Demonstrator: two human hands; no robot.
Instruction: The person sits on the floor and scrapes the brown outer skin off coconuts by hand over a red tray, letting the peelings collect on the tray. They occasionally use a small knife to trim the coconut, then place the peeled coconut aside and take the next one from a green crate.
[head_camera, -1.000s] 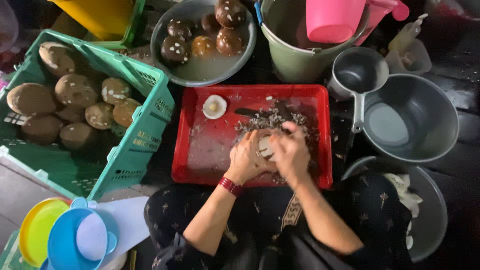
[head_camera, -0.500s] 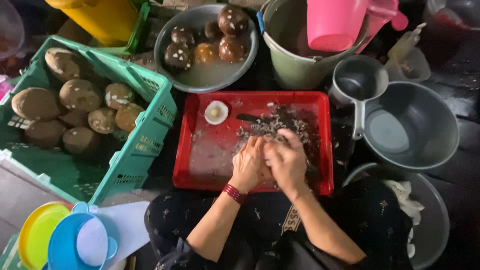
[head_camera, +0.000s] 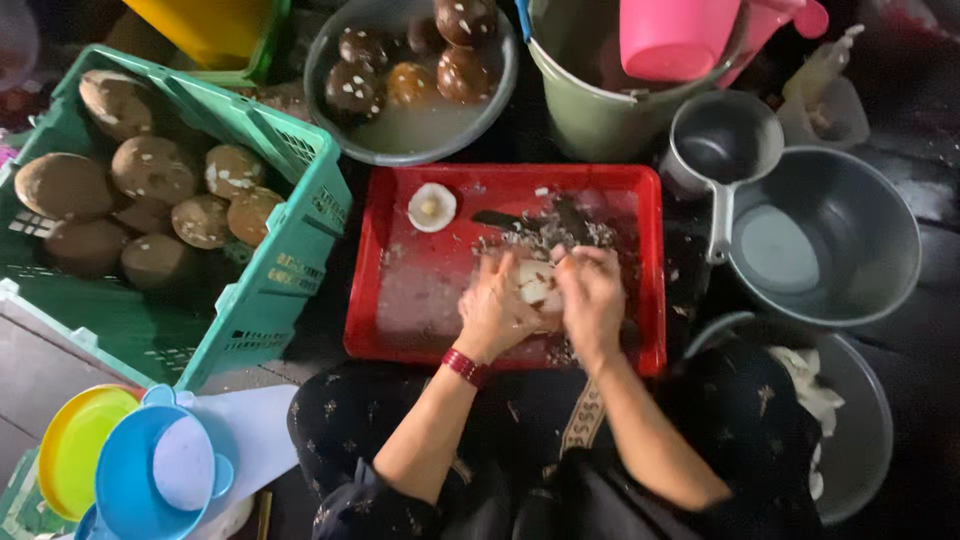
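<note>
Partly hidden between the two hands, a pale, rounded piece of peeled coconut flesh is held over the red tray. The left hand is closed around its left side and the right hand is curled over its right side, so only a small pale patch of it can be seen; whether anything else is gripped in the right hand cannot be told. A red band is worn on the left wrist.

Scattered shavings are spread over the tray beyond the hands, and a dark blade-like tool lies among them, its far end lost in the debris. A small white cup-shaped piece rests near the tray's far left corner.

Brown husked coconuts are piled in the green crate to the left. Dark round fruits are soaked in a grey bowl, cut off at the top edge. A grey basin and a grey ladle are seen to the right. A pink jug, cropped at the top, is set inside a green bucket.
</note>
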